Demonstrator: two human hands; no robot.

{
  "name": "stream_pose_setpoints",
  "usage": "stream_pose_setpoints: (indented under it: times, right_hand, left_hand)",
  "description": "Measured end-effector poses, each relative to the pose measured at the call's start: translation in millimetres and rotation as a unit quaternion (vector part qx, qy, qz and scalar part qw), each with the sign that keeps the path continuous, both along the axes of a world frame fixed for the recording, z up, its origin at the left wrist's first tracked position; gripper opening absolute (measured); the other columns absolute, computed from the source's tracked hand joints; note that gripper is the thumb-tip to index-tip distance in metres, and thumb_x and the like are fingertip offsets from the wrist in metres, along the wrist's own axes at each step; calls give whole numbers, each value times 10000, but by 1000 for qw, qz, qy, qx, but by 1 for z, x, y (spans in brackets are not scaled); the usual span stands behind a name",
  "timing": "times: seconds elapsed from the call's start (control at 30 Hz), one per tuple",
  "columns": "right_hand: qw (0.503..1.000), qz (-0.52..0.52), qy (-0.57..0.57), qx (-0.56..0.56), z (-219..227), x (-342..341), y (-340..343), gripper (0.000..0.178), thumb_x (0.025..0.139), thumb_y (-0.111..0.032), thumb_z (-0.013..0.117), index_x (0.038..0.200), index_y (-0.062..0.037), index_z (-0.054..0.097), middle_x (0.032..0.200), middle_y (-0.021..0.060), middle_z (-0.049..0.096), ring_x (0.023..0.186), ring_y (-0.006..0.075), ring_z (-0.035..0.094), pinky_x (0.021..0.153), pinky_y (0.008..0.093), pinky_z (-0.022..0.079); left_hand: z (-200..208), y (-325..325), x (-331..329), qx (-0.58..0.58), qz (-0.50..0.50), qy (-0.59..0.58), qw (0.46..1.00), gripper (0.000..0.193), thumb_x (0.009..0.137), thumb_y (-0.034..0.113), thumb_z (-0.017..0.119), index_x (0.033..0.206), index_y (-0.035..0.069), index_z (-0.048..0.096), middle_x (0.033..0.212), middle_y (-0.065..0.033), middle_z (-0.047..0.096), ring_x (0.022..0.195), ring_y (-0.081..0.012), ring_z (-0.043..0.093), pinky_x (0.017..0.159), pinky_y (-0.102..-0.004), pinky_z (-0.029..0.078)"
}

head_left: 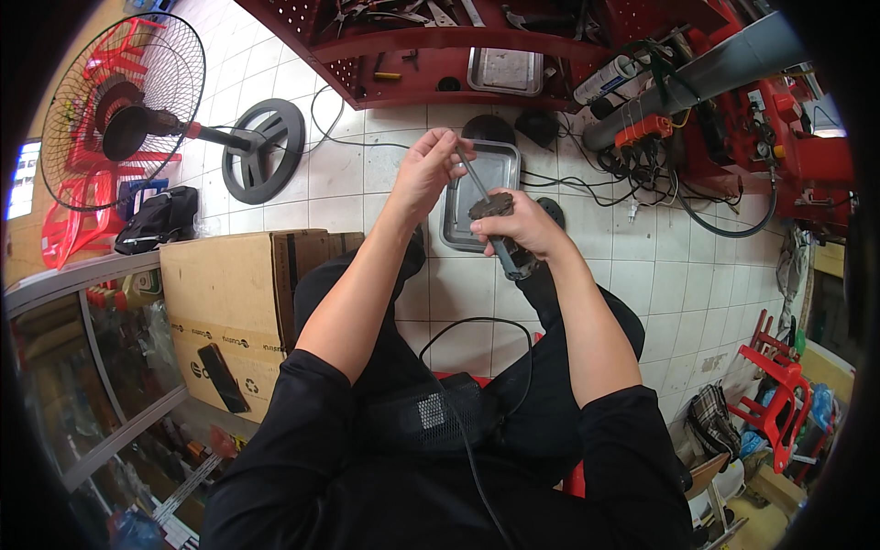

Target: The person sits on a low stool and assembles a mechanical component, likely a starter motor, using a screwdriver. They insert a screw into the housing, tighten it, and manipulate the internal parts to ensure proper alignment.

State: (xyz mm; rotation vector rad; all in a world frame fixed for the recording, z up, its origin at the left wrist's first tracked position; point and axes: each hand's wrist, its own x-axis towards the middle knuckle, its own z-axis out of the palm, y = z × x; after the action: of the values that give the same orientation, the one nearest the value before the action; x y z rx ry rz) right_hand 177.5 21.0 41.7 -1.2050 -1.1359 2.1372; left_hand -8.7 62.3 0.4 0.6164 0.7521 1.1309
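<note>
My right hand is wrapped round a grimy, dark cylindrical metal part, tilted so its dirt-caked end faces up and away from me. In my left hand, a thin grey metal rod is pinched between the fingertips. The rod's lower end meets the dirty top of the part; whether it goes into it I cannot tell. Beneath both hands, a shallow grey metal tray lies on the tiled floor, partly hidden by them.
A red tool rack with hand tools stands ahead. To the left are a fan and a cardboard box with a phone on it. Black cables run across the floor at right. A mesh-covered black device rests on my lap.
</note>
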Motion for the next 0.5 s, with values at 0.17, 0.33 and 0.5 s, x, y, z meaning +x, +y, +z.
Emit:
stream_pose_setpoints:
  times: [0.17,0.33,0.5]
  right_hand:
    - [1000,2,5,-7,-2,3,1,355,716,-141,739,945,31,529,713,77,604,545,157,600,530,269,509]
    - [1000,4,0,-4,0,0,0,372,716,-143,741,961,35,526,715,79,607,546,159,602,527,269,505]
    - [1000,9,7,-6,0,2,1,382,717,-143,741,971,40,522,717,80,607,547,159,603,525,272,506]
  left_hand:
    - [16,0,2,-17,-21,-57,998,353,932,269,549,1200,40,535,1038,-66,639,955,-166,605,817,-304,475]
    - [3,-1,-2,-25,1,-8,1000,376,933,282,542,1212,30,532,1044,-79,639,981,-187,597,849,-325,462]
    - [13,-3,1,3,-15,-16,1000,401,946,340,511,1202,32,540,1043,-83,636,981,-185,591,847,-328,453]
